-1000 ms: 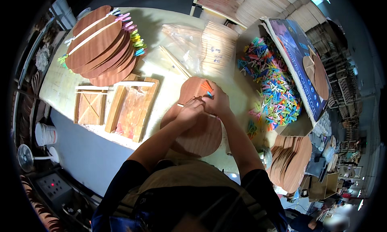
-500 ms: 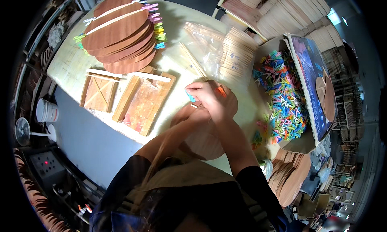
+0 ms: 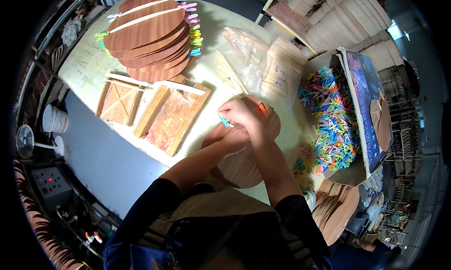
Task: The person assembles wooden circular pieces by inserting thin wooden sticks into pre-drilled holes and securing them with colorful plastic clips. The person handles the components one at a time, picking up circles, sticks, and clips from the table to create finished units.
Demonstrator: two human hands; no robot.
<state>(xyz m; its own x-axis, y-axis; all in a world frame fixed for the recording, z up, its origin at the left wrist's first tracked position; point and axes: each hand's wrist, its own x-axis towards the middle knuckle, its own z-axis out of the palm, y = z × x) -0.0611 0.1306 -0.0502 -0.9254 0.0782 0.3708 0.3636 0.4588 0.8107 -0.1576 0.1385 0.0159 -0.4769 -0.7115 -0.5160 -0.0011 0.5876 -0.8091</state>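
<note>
A reddish-brown wooden panel with a rounded outline lies at the table's near edge, under my hands. My right hand pinches a blue clothespin over the panel's far left part. Close below it, my left hand is closed over the panel, beside the right wrist; its fingertips are mostly hidden, so what it holds does not show. An orange clothespin grips the panel's far right edge.
Clipped wooden panels pile up at the far left, above two wooden frames. Bagged wood strips lie beyond my hands. A carton of colourful clothespins stands right. Another person's sleeve shows lower right.
The whole view has shifted slightly. My left hand has drawn back a little toward me; the right hand still pinches the blue clothespin. Another person has come into sight at lower right.
</note>
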